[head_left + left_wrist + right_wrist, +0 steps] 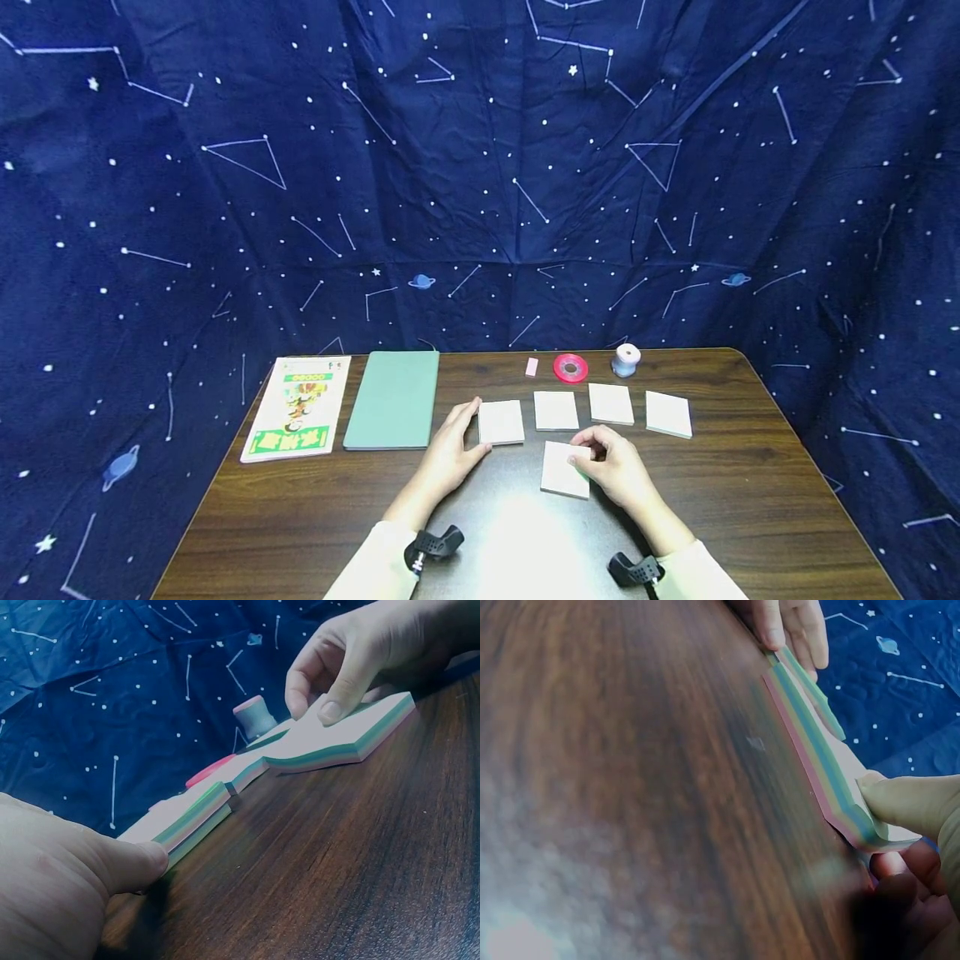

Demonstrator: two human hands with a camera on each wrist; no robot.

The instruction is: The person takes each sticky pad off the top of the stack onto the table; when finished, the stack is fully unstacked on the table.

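Between the right hand's thumb on top and its fingers beneath, the right hand (617,472) pinches the right side of a square sticky note pad (562,471). That pad's edge shows pink, yellow, blue and green layers in the right wrist view. The left hand (448,450) holds another white-topped sticky note pad (501,422) by its left side, thumb at the near edge and fingertips at the far corner. Coloured layers show along this pad's side (196,821) in the left wrist view. The left hand's far fingertips are hidden there.
Three more pads (556,411) (611,404) (668,414) lie in a row. Behind them are a small pink block (532,367), a red tape roll (560,368) and a pale spool (626,361). A green notebook (392,400) and a picture book (273,421) lie left.
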